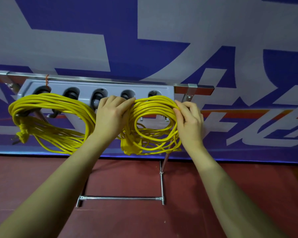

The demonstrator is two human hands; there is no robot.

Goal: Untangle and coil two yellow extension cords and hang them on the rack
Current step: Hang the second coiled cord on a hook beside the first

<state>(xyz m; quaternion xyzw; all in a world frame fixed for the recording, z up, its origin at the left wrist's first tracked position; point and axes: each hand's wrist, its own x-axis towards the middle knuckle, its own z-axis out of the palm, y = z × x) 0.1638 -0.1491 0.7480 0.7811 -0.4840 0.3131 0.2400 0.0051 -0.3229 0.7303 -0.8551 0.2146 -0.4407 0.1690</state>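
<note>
The left hand (113, 115) lies over the upper left of the second coil (153, 124), fingers bent over the bundled strands, a grip clamped on the cord. The right hand (190, 120) pinches the strands at the coil's upper right, fingers curled round them. Between them the top of the coil sits at the rack (96, 93), against the hooks near its right end; whether it is fully seated on a hook is hidden by the strands.

To finish well, every loop should go over the hook together before either hand lets go, since the lower loops and the plug (127, 145) hang loose and could pull strands off.

The first coil (50, 121) hangs from the rack's left end, well apart, its plug (21, 136) dangling at lower left. The rack carries both coils; no boxes or bins show.
</note>
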